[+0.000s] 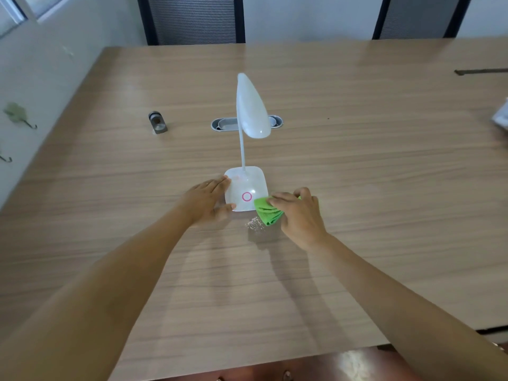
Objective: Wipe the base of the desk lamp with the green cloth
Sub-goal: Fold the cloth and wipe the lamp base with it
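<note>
Wiping in hand: cloth at the near right corner of the lamp base.

The base (pixel 246 188) stands mid-bench (pixel 357 160). The left hand (pixel 210 200) lies open, fingers flat against the base's left edge, bracing it. The right hand (pixel 298 213) has its grip closed on the bunched green cloth (pixel 266 213), which touches the base. Next move, as judged: sweep the cloth across the top, keeping the brace firm.

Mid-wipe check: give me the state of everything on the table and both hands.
Desk lamp: upright, head bent forward.
Lamp base: flat on table.
Green cloth: bunched at base's right edge.
Left hand: bracing base's left side.
Right hand: gripping cloth.
Crumbs: scattered beside base.
</note>
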`<move>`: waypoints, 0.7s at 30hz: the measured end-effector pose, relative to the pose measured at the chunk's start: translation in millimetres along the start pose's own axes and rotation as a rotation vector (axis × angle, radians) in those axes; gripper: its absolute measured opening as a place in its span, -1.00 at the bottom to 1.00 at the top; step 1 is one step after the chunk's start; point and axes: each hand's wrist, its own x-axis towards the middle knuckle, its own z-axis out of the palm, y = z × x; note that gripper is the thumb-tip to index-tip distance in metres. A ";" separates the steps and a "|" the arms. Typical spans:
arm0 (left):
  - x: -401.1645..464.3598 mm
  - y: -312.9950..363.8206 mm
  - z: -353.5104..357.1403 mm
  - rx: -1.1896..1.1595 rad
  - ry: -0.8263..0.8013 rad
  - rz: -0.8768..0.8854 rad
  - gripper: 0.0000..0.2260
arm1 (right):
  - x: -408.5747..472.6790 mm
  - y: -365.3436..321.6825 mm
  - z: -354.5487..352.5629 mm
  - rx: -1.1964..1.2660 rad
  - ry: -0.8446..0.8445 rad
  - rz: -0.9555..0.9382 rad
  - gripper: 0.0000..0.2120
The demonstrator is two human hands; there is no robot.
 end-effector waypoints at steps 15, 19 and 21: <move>35.0 1.1 -12.6 -0.157 -0.030 -0.044 -0.52 | -0.8 -14.3 32.4 -0.132 0.095 -0.055 -0.45; 27.3 -0.5 -9.3 -0.187 -0.017 -0.098 -0.53 | 1.7 -10.2 31.0 -0.138 0.059 -0.031 -0.46; 19.9 1.8 -9.2 -0.193 0.006 -0.116 -0.54 | 4.7 -8.6 28.5 -0.139 0.025 -0.016 -0.46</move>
